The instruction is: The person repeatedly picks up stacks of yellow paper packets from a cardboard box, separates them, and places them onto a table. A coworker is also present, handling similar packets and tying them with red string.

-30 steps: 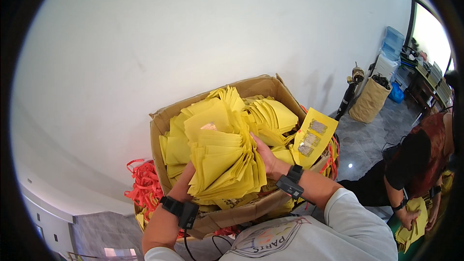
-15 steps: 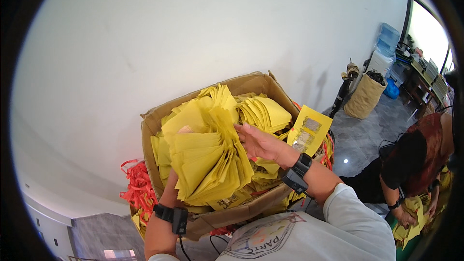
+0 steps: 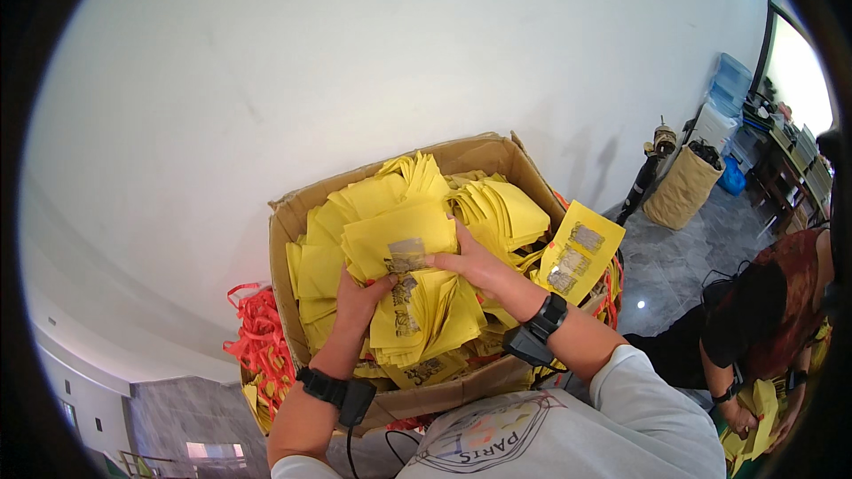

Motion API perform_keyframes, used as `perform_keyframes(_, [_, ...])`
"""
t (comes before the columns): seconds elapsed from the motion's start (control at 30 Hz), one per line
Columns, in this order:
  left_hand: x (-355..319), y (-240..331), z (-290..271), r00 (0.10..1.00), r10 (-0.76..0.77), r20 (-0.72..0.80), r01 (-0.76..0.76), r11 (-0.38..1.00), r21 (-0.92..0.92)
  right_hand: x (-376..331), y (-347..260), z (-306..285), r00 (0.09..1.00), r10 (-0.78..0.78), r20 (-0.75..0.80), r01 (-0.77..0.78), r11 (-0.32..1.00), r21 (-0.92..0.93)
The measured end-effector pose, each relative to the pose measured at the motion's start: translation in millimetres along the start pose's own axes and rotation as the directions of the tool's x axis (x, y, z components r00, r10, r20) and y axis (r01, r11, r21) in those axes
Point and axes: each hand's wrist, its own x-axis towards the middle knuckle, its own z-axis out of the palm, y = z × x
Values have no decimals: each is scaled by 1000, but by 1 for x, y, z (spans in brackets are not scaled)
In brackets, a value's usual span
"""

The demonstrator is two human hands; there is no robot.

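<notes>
Between my hands is a thick stack of yellow paper sheets point(image 3: 424, 224), its faces marked with dark print and silvery patches. My left hand point(image 3: 358, 300) is closed on the stack's left side, thumb on top. My right hand point(image 3: 470, 259) grips the right side, its thumb lying across the upper face. The lower sheets fan out toward me. Below is a large open cardboard box point(image 3: 479, 153), heaped with more yellow sheets point(image 3: 501, 213). One separate yellow sheet point(image 3: 581, 235) with silvery patches lies at the box's right side.
Tangled red strips point(image 3: 257, 328) hang outside the box at left. A white wall point(image 3: 311, 62) rises behind it. At right, a co-worker's hands point(image 3: 741, 417) hold yellow sheets. A brown paper bag point(image 3: 682, 186) and a water dispenser point(image 3: 714, 124) stand farther back.
The fanned stack has turned and folded down, bringing its printed faces into view. My right hand has closed onto it, and my left thumb now shows on top.
</notes>
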Motion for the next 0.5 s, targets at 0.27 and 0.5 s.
perform_keyframes(0.27, [-6,11,30,988,71,-140,-55,992,116,-6,-23,-60,913,-53,405,28,997,68])
perform_keyframes(0.5, [0,64,120,976,160,150,-216,829,516,-10,-9,-145,894,-193,404,174,981,85])
